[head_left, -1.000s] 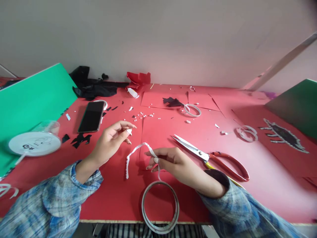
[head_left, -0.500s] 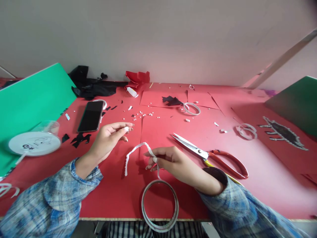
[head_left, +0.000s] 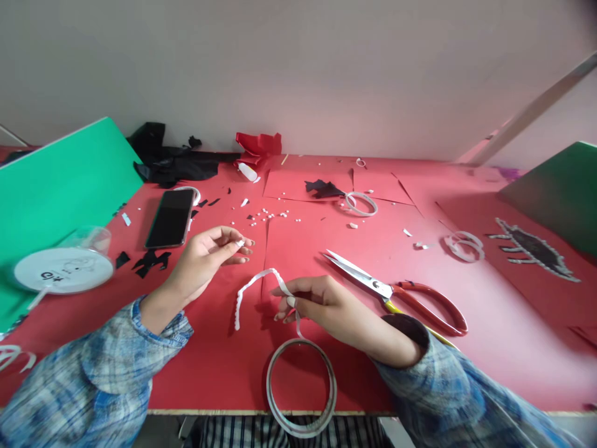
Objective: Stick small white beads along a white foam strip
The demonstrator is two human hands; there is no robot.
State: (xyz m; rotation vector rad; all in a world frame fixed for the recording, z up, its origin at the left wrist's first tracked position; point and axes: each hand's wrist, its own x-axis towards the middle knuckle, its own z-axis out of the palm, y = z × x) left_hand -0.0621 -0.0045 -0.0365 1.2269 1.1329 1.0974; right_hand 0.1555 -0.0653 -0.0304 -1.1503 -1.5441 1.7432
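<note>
My left hand (head_left: 205, 258) hovers above the red table (head_left: 224, 367), its thumb and fingertips pinched on a tiny white piece (head_left: 240, 243). My right hand (head_left: 321, 305) rests lower, to the right, fingers closed on a white tape strip (head_left: 252, 287) that arcs up and hangs down to the left. The strip runs from a thin tape ring (head_left: 301, 386) lying at the table's front edge below that hand. Both sleeves are blue plaid.
Red-handled scissors (head_left: 401, 292) lie just right of my right hand. A black phone (head_left: 171, 218), black paper scraps and small white bits lie beyond my left hand. A white spool (head_left: 63, 269) sits on green card at the left. More tape rings (head_left: 361, 203) and a black cut-out (head_left: 536, 252) lie to the right.
My left hand's fingers have closed from loosely spread into a pinch on the small white piece and dropped slightly. My right hand and the strip have stayed in place.
</note>
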